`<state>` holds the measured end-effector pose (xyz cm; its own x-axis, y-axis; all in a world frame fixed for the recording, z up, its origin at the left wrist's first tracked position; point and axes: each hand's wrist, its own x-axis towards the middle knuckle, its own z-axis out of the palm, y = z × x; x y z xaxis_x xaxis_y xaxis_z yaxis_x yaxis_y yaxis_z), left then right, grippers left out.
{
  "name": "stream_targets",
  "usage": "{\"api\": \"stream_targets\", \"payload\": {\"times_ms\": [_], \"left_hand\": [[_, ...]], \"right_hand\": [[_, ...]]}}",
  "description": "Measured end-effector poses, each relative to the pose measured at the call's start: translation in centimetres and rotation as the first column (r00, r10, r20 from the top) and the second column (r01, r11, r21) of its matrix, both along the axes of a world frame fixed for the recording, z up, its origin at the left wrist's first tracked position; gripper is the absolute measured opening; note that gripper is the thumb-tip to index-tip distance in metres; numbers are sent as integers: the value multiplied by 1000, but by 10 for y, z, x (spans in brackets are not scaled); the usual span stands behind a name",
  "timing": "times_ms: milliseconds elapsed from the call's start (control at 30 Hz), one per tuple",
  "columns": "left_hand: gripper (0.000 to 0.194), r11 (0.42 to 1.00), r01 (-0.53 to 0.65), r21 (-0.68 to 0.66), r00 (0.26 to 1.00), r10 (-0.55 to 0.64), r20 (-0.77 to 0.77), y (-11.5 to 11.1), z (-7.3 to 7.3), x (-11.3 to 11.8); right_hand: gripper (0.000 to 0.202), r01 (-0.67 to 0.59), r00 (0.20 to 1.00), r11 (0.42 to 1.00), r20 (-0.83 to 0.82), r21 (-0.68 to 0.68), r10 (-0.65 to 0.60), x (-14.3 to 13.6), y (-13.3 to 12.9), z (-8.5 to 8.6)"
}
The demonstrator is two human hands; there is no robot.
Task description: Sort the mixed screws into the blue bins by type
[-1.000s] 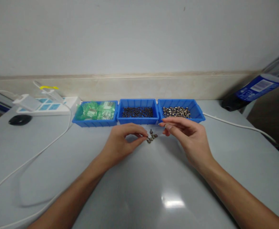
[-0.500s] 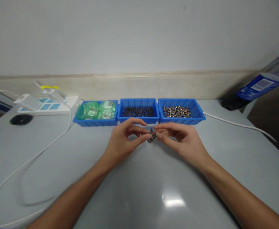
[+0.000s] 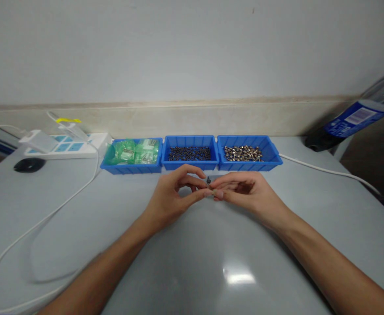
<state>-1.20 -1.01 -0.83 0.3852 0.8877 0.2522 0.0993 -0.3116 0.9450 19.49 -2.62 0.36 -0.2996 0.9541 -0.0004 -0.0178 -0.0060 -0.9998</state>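
My left hand [image 3: 175, 192] and my right hand [image 3: 246, 190] meet above the table in front of the middle bin. Their thumbs and fingertips are pinched close together around a small cluster of metal screws [image 3: 208, 180]. Only a dark pointed bit of it shows between the fingers; the rest is hidden. Behind the hands, the middle blue bin [image 3: 190, 165] holds dark screws [image 3: 189, 153]. In the right blue bin [image 3: 251, 166] lie shiny, round-headed screws [image 3: 243, 153]. The left blue bin [image 3: 131, 169] contains green plastic bags [image 3: 136, 152] of metal parts.
A white power strip [image 3: 96, 148] with plugged-in chargers stands at the back left, near a black computer mouse [image 3: 29, 165]. Its white cable [image 3: 52, 213] loops across the table's left side. At the right a cola bottle [image 3: 352, 120] leans over another white cable [image 3: 331, 171].
Both hands have shifted slightly down and their fingertips have come together. The shiny part of the cluster, visible before, is now covered by the fingers. The bins stay put.
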Motion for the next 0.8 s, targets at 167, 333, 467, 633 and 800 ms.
{"api": "stream_targets", "payload": {"times_ms": [167,333,467,633,800], "left_hand": [[20,960,87,267,962,-11,-274,3,-7,-5],[18,857,303,416,857,-55,-512,6,-16,-9],[14,847,313,431,827,-20,-562,7,-17,-9],[16,857,224,463,850,60,-523,7,-17,-11],[13,825,165,541,867,140,-478,8,-13,-11]], "right_hand": [[12,260,964,964,-77,58,-256,4,3,-4],[20,534,838,844,-157,46,-522,5,8,-3],[20,541,833,840,-151,27,-532,5,9,-1],[17,497,864,866,-119,45,-490,4,7,-2],[12,480,875,875,-102,53,-474,4,6,-3]]}}
